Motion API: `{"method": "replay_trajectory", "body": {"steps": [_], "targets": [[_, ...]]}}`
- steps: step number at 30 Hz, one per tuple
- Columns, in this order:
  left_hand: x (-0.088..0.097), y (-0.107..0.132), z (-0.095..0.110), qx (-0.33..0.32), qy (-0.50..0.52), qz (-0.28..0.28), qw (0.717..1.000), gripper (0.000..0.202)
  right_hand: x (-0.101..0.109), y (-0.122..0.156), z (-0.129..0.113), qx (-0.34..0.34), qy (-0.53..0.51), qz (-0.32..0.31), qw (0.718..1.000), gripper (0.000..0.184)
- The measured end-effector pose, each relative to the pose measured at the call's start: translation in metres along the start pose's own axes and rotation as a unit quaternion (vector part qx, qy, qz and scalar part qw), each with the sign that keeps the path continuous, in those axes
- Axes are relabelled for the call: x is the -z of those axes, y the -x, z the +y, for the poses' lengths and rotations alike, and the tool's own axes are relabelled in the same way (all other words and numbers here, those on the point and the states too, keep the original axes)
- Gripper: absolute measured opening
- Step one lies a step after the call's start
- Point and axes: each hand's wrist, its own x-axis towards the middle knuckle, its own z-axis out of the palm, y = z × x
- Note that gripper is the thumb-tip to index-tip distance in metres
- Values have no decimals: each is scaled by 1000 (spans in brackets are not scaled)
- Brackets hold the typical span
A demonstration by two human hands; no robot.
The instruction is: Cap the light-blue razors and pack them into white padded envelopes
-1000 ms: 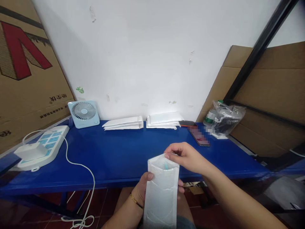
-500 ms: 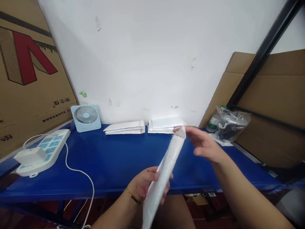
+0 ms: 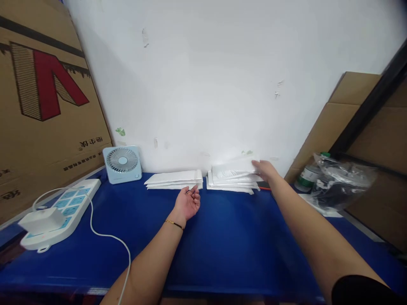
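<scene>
At the back of the blue table, a stack of white padded envelopes (image 3: 232,186) lies against the wall. My right hand (image 3: 267,170) pinches the right end of the top white padded envelope (image 3: 235,166), which rests on that stack, slightly raised at the back. Just in front of a second stack of white envelopes (image 3: 173,178), my left hand (image 3: 188,203) is turned palm up. Its fingers are loosely curled and apart, with nothing in them.
A light blue fan (image 3: 122,164) stands at the back left. Nearer, a white power strip (image 3: 76,212) holds a plugged-in charger, whose cable (image 3: 108,235) crosses the table. At the right are a bottle (image 3: 308,174) and a clear plastic bag (image 3: 340,182) beside cardboard (image 3: 333,114).
The envelope held in both hands has gone from the front to the right stack. My left hand has let go and moved forward; my right hand has reached to the back.
</scene>
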Motion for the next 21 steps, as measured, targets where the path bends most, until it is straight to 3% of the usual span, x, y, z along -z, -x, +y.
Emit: {"method": "replay_trajectory", "body": {"steps": [2,4,6,7,9,10,12,13,14,16,19,21], "targets": [[5,-9,6,-41,-8,61,997,17,-6,-8,8,4,57,41,998,34],[8,-14,9,-85,-20,96,992,12,-19,-3,14,63,167,81,981,46],[8,-16,11,-127,-29,111,985,6,-43,12,18,195,319,67,925,55],[7,-16,12,-144,-31,114,982,5,-59,23,19,265,363,15,893,53],[8,-16,13,-170,-25,115,978,3,-98,47,21,392,388,-178,815,44],[8,-16,14,-179,-19,113,977,3,-117,58,21,438,392,-230,775,43],[9,-14,16,-183,-5,103,978,7,-152,78,20,500,408,-258,719,34],[10,-12,17,-179,-1,96,979,10,-164,87,17,513,411,-264,706,22],[10,-11,18,-174,1,88,981,15,-172,94,14,516,407,-259,708,18],[9,-6,19,-162,0,60,985,28,-174,105,3,508,367,-240,741,22],[4,0,15,-142,2,17,990,47,-147,118,-11,442,249,-190,841,24],[-1,5,7,-154,14,-11,988,49,-119,124,-12,338,164,-154,914,23]]}}
